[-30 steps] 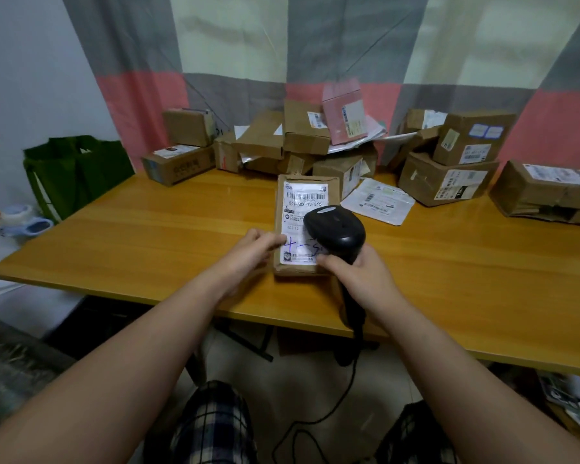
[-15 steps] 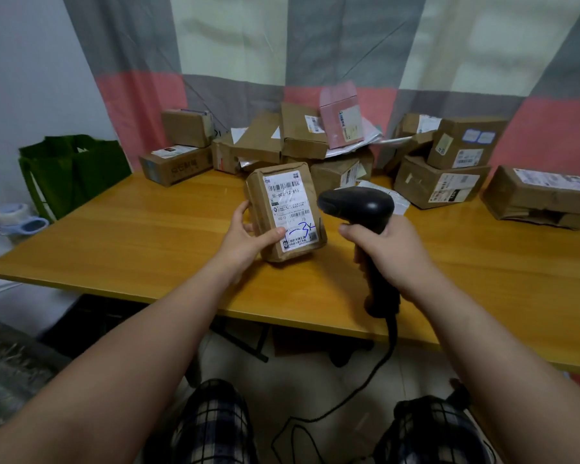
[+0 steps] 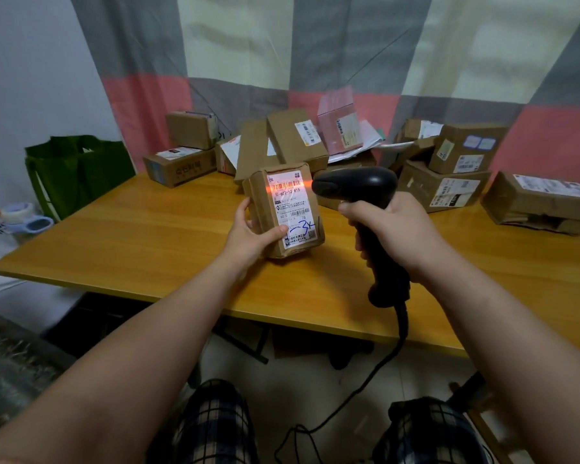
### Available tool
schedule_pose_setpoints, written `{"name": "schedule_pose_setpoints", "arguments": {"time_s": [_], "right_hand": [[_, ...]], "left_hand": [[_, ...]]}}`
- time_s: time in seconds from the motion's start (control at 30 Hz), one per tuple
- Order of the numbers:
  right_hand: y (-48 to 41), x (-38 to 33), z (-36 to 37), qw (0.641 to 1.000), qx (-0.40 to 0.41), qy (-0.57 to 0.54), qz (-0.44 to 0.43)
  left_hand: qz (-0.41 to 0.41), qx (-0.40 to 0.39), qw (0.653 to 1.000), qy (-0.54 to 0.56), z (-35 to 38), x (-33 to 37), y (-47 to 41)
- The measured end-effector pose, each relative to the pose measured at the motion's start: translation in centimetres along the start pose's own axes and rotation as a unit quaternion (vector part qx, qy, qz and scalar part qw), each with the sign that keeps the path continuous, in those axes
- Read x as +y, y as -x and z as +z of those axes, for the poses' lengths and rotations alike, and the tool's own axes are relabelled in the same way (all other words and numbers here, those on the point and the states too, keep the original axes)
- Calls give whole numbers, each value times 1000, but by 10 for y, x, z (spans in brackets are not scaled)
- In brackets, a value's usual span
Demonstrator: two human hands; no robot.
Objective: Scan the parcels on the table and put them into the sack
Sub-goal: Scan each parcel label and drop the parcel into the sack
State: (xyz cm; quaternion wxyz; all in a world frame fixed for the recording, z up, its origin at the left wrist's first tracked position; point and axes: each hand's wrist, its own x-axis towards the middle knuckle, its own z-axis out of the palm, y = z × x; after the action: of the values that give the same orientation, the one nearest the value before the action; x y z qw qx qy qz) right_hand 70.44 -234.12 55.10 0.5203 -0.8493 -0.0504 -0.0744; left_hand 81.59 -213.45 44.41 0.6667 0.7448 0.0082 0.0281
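Long orange-brown wooden table (image 3: 148,236), near edge toward the person. Far side: heap of brown cardboard parcels (image 3: 449,192) with white labels, one pink box (image 3: 339,125) on top. Green fabric sack (image 3: 77,172) stands off the table's far-left corner.

Small brown cardboard parcel with white shipping label (image 3: 283,211) is held upright above the table centre. Left hand (image 3: 248,232) grips its left side, thumb on the label. Right hand (image 3: 395,232) is wrapped round the handle of a black corded barcode scanner (image 3: 355,185), its head just right of the parcel. Red scan line lies across the top barcode.
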Motion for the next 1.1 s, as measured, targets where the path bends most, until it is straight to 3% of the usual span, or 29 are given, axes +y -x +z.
{"name": "schedule_pose_setpoints", "arguments": {"time_s": [0.43,0.7,0.97,1.1], "right_hand": [[13,-19,28,999,-30,-30,-32],[36,-43,137,978,-168,-100,-71],[85,-41,276,935,-328,-113,-70],[102,-24,335,926,-361,-95,-45]], "left_hand": [[55,24,998,-33,-42,1,37],[90,173,980,-33,-151,-19,145],[62,374,925,-22,-229,-78,278],[6,452,890,-57,-267,-110,312]]}}
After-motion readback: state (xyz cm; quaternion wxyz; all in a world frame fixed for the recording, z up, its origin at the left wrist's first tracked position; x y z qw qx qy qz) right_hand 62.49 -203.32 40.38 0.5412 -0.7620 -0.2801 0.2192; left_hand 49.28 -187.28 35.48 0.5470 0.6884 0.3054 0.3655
